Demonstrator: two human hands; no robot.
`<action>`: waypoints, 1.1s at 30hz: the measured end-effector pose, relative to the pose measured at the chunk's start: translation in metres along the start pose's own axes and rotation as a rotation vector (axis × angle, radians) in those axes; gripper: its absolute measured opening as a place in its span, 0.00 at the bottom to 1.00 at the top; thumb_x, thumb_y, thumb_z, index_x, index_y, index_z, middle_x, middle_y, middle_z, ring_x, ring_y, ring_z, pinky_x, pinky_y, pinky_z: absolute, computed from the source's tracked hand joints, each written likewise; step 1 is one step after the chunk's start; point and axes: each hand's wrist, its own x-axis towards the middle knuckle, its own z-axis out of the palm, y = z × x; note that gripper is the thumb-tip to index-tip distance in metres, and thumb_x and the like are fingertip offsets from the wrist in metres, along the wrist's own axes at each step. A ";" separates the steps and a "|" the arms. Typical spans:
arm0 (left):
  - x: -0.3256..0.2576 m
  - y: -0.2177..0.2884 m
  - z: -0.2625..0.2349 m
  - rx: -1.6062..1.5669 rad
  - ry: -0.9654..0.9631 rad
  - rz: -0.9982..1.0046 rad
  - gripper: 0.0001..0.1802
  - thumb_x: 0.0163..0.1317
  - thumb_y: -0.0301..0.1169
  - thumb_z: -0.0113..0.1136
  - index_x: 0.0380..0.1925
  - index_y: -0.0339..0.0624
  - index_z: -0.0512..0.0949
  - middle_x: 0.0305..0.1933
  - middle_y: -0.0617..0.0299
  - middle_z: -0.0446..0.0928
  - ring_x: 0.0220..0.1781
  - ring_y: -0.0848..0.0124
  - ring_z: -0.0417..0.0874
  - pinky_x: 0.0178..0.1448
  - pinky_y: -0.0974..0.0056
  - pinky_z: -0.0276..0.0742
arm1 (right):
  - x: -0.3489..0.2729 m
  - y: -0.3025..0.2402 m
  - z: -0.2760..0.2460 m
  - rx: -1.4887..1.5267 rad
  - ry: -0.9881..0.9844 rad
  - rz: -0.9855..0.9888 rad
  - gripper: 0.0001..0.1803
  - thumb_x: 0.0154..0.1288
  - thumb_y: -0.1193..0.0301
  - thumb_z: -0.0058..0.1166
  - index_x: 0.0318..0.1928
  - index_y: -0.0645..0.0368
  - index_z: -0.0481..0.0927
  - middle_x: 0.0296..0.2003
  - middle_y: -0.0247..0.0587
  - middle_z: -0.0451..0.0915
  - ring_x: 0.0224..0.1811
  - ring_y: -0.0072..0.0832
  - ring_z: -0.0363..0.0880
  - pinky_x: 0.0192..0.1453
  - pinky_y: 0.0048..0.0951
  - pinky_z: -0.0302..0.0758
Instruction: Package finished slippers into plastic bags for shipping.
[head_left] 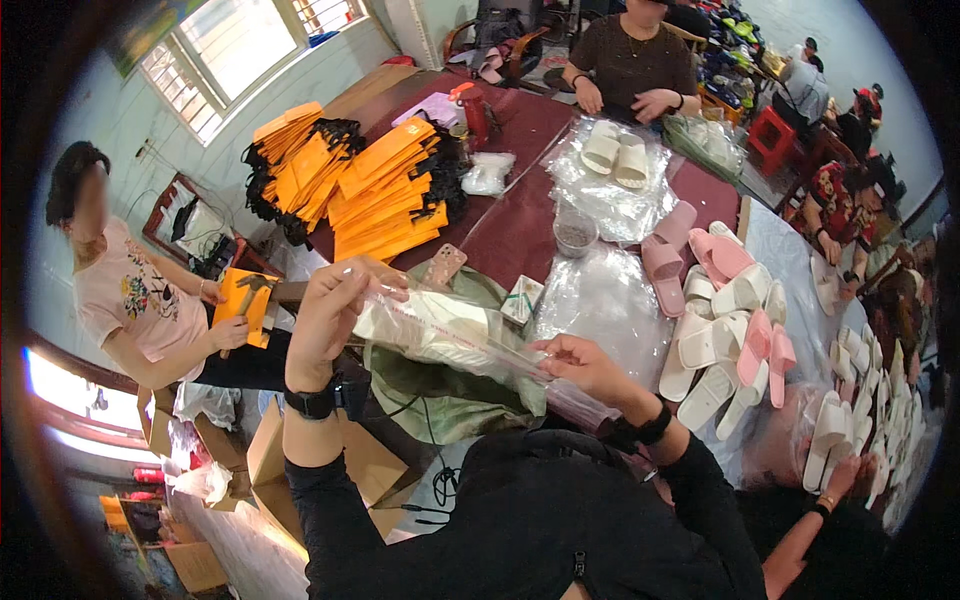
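Note:
Between my hands a clear plastic bag (470,345) is stretched above the near edge of the table, with a pale slipper (425,318) visible inside; I cannot tell whether a second one is in there. My left hand (345,295) pinches the bag's left end, raised higher than the right. At the other end, the fingers of my right hand (585,365) close on the bag's edge. Below the bag lies a green sack (430,405). Flat clear bags (610,310) are stacked just beyond my right hand, near a small white box (521,300).
Orange bags with black cords (390,190) pile up at the far left of the maroon table (525,245). White and pink slippers (730,340) heap on the right. One person (140,290) at left holds a hammer (247,300); another (635,65) works across the table. Cartons (270,450) stand lower left.

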 end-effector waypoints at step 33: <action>0.029 -0.231 -0.168 0.930 -0.193 -0.910 0.17 0.59 0.34 0.53 0.17 0.32 0.76 0.17 0.54 0.77 0.12 0.72 0.71 0.15 0.67 0.61 | -0.007 0.085 -0.025 -0.293 0.157 0.289 0.18 0.64 0.62 0.49 0.49 0.61 0.73 0.40 0.38 0.77 0.44 0.23 0.72 0.50 0.27 0.68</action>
